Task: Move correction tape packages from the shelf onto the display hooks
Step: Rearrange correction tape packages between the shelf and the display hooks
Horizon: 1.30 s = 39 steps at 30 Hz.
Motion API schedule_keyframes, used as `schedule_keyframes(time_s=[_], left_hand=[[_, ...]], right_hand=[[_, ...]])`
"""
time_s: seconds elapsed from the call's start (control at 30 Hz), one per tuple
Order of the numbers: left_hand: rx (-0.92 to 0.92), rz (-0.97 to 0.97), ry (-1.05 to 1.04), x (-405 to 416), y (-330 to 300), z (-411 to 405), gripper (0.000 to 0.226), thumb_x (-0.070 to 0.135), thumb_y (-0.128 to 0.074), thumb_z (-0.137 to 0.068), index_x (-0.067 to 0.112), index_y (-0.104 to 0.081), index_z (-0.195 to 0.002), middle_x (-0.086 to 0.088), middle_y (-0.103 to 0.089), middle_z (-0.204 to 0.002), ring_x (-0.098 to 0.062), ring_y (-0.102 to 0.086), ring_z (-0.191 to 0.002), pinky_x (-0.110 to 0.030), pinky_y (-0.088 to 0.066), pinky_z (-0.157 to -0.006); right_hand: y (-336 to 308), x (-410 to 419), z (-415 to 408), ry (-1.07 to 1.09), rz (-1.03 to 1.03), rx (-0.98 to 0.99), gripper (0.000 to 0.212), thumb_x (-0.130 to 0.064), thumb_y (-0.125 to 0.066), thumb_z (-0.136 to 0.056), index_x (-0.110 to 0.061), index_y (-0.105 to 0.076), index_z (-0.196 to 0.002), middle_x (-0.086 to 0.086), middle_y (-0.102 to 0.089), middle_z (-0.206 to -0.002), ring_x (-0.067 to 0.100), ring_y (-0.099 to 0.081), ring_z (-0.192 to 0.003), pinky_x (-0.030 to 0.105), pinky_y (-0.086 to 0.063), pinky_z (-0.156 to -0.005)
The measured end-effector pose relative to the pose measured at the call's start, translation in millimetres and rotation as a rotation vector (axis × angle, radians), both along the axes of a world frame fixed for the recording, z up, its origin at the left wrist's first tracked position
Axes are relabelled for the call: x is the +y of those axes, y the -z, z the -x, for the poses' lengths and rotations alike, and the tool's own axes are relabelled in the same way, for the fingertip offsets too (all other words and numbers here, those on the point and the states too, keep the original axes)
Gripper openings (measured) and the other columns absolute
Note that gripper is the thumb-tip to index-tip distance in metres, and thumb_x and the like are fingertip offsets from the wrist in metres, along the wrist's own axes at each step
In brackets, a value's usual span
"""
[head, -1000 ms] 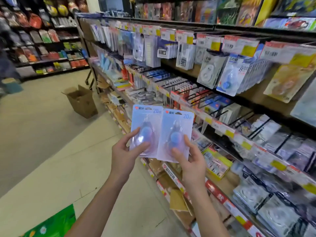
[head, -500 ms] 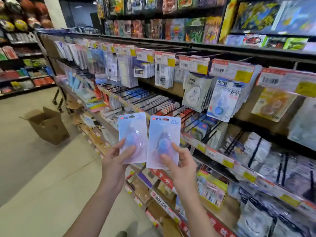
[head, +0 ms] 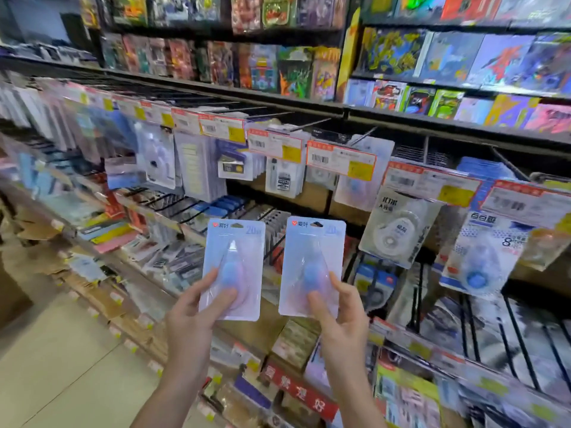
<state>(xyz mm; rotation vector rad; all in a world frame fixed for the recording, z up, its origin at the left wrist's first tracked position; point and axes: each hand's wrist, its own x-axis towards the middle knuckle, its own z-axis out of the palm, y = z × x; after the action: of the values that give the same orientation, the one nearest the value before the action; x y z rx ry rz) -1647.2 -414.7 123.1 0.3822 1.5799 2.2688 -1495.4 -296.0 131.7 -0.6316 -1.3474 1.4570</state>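
A stationery shop: price tags [head: 341, 160] on stocked display hooks [head: 309, 124].

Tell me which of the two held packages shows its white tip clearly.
The light blue correction tape package in the left hand; the right hand package's tip is blurred.

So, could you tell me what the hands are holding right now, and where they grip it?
Each holds one correction tape package by its lower part: left hand on the left package, right hand on the right package, thumbs on the front.
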Motion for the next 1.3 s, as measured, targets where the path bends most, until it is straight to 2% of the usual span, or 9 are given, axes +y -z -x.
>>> schedule_keyframes(time_s=[0.23, 0.4, 0.53, 0.8, 0.97, 1.1, 1.17, 1.23, 1.3], left_hand=[[0.041, -0.007, 0.176, 28.2, -4.7, 55.8, 0.056, 0.045, -0.089, -0.046, 0.038, -0.077, -0.100, 0.010, -0.073, -0.116, -0.020, -0.063, -0.120, -0.052, -0.045, -0.107], [0.006, -0.045, 0.279, 39.4, -2.6, 80.2, 0.061, 0.038, -0.089, -0.046, 0.030, -0.077, -0.106, -0.003, -0.072, -0.120, -0.030, -0.063, -0.119, -0.055, -0.043, -0.107], [-0.015, -0.068, 0.340, 49.8, -7.5, 89.0, 0.060, 0.032, -0.088, -0.043, 0.025, -0.078, -0.101, -0.009, -0.073, -0.117, -0.029, -0.070, -0.104, -0.049, -0.049, -0.100], [-0.005, -0.089, 0.434, 59.6, -5.8, 104.2, 0.071, 0.040, -0.095, -0.040, 0.027, -0.077, -0.107, -0.006, -0.071, -0.121, -0.033, -0.064, -0.116, -0.056, -0.043, -0.107], [0.024, -0.111, 0.458, 63.6, -7.8, 113.2, 0.077, 0.046, -0.097, -0.039, 0.026, -0.076, -0.110, -0.006, -0.070, -0.125, -0.033, -0.061, -0.122, -0.057, -0.040, -0.109], [0.022, -0.119, 0.477, 67.2, -9.0, 114.8, 0.076, 0.045, -0.098, -0.036, 0.027, -0.077, -0.106, -0.006, -0.072, -0.121, -0.032, -0.064, -0.118, -0.055, -0.043, -0.106], [0.015, -0.129, 0.483, 69.2, -9.1, 115.3, 0.083, 0.050, -0.099, -0.031, 0.026, -0.077, -0.107, -0.007, -0.071, -0.121, -0.033, -0.063, -0.118, -0.056, -0.043, -0.106], [0.029, -0.120, 0.493, 71.2, -8.0, 116.9, 0.083, 0.052, -0.098, -0.032, 0.026, -0.076, -0.108, -0.007, -0.071, -0.122, -0.035, -0.061, -0.120, -0.059, -0.040, -0.108], [0.043, -0.111, 0.498, 73.1, -5.9, 118.8, 0.083, 0.053, -0.097, -0.032, 0.027, -0.076, -0.108, -0.006, -0.070, -0.123, -0.035, -0.060, -0.122, -0.059, -0.039, -0.109]], right_hand=[[-23.8, 11.6, 43.0, 0.164, -0.088, 0.076, 0.020, -0.021, -0.070, -0.086, -0.038, -0.067, -0.097, -0.012, -0.069, -0.121, 0.012, -0.063, -0.119, 0.040, -0.050, -0.098], [-38.9, 15.8, 51.9, 0.244, -0.175, 0.083, 0.032, -0.014, -0.069, -0.087, -0.045, -0.068, -0.095, -0.011, -0.071, -0.118, 0.009, -0.064, -0.116, 0.020, -0.051, -0.091], [-41.5, 19.2, 55.6, 0.290, -0.172, 0.112, 0.023, -0.016, -0.070, -0.083, -0.027, -0.065, -0.103, -0.013, -0.071, -0.119, 0.006, -0.064, -0.117, 0.016, -0.051, -0.090], [-34.9, 21.2, 59.0, 0.403, -0.180, 0.013, 0.024, -0.024, -0.071, -0.082, -0.029, -0.064, -0.104, -0.024, -0.069, -0.116, 0.005, -0.063, -0.115, 0.020, -0.049, -0.093], [-44.9, 26.2, 59.6, 0.427, -0.238, 0.004, 0.025, -0.020, -0.070, -0.085, -0.029, -0.063, -0.107, -0.030, -0.067, -0.116, -0.009, -0.062, -0.103, 0.009, -0.047, -0.084], [-52.7, 33.6, 62.7, 0.452, -0.254, 0.010, 0.027, -0.026, -0.072, -0.087, -0.036, -0.063, -0.111, -0.026, -0.066, -0.122, 0.001, -0.058, -0.123, 0.018, -0.047, -0.098], [-54.0, 37.6, 63.9, 0.455, -0.235, 0.016, 0.027, -0.030, -0.074, -0.090, -0.042, -0.065, -0.112, -0.018, -0.065, -0.129, 0.009, -0.058, -0.126, 0.038, -0.049, -0.104], [-54.8, 38.0, 64.4, 0.456, -0.229, 0.007, 0.029, -0.033, -0.073, -0.088, -0.045, -0.065, -0.113, -0.013, -0.064, -0.132, 0.015, -0.058, -0.127, 0.054, -0.049, -0.102], [-54.8, 35.0, 65.3, 0.465, -0.234, -0.016, 0.029, -0.034, -0.073, -0.088, -0.045, -0.064, -0.112, -0.020, -0.063, -0.129, 0.012, -0.058, -0.126, 0.056, -0.050, -0.099]])
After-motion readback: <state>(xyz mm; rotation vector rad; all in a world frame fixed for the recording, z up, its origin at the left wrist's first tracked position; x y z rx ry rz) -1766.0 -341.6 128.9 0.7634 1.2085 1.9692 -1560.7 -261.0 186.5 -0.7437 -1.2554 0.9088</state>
